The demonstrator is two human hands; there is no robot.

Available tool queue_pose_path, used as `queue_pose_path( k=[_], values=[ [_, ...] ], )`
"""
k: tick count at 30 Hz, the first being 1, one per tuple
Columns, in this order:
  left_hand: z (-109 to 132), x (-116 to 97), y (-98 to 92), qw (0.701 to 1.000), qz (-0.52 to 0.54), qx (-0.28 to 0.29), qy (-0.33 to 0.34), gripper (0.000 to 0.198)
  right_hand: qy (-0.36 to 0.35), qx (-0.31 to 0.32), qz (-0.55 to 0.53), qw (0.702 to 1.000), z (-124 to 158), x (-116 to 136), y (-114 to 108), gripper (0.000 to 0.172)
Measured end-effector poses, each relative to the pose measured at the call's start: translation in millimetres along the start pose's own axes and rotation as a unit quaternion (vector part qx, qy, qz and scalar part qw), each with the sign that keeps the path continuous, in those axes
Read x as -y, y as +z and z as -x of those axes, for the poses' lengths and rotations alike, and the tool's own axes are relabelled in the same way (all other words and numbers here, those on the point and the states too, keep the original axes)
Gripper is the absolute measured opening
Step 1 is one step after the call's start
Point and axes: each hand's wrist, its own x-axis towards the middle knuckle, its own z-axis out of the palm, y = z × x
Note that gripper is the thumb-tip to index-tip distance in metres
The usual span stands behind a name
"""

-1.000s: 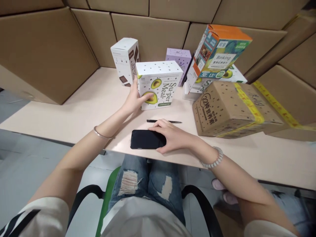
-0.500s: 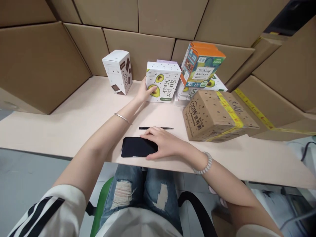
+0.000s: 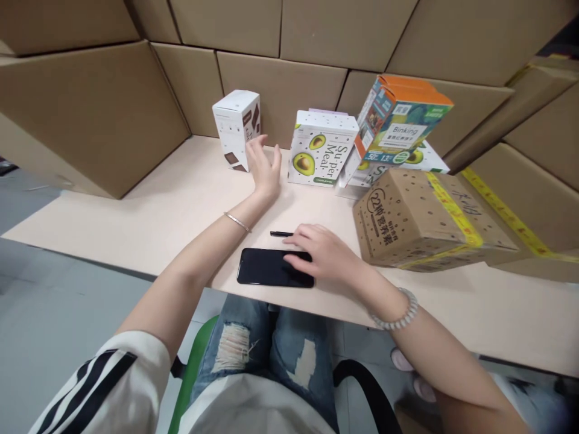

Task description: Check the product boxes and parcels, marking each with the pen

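Note:
My left hand [image 3: 266, 167] is open, thumb and fingers apart, in front of the white box with chocolate pieces printed on it [image 3: 230, 129]; whether it touches that box I cannot tell. Just right of it stands the white Super Meal box with avocados [image 3: 323, 147], free of my hand. Over the right end of a black smartphone [image 3: 266, 268] hovers my right hand [image 3: 323, 253], its fingers spread and slightly bent, holding nothing. A black pen [image 3: 280, 234] lies behind the phone, partly covered by those fingers.
On the right, an orange-topped Binking box [image 3: 402, 123] rests on another avocado box [image 3: 429, 158]. A brown carton with yellow tape [image 3: 407, 217] stands nearer me. Large cardboard boxes [image 3: 280, 90] wall the back of the pale table [image 3: 181, 223].
My left hand has let go of the avocado box and moved left towards the chocolate box. My right hand has lifted a little off the phone. The view has turned slightly.

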Motion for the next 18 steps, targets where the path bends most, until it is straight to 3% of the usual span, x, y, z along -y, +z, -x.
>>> queue_pose_path(
  k=[4, 8, 10, 14, 18],
  values=[
    [-15.0, 2.1, -39.0, 0.988, -0.1, -0.1, -0.069, 0.069, 0.141, 0.026, 0.165, 0.976, 0.1, -1.0, -14.0, 0.043],
    [-32.4, 18.4, -53.5, 0.973, -0.11, -0.091, -0.182, 0.099, 0.233, 0.127, 0.218, 0.939, -0.2, -1.1, -26.0, 0.038],
    [-37.1, 29.2, -55.7, 0.97, -0.097, -0.07, -0.21, 0.096, 0.237, 0.152, 0.222, 0.934, -1.4, -0.8, -29.0, 0.039],
    [-40.4, 46.4, -59.8, 0.974, -0.094, -0.026, -0.205, 0.067, 0.237, 0.149, 0.234, 0.931, -3.7, -0.7, -29.6, 0.041],
    [-40.1, 48.3, -70.9, 0.979, -0.059, -0.039, -0.191, 0.057, 0.256, 0.135, 0.244, 0.926, -3.8, -3.1, -27.5, 0.04]
  ],
)
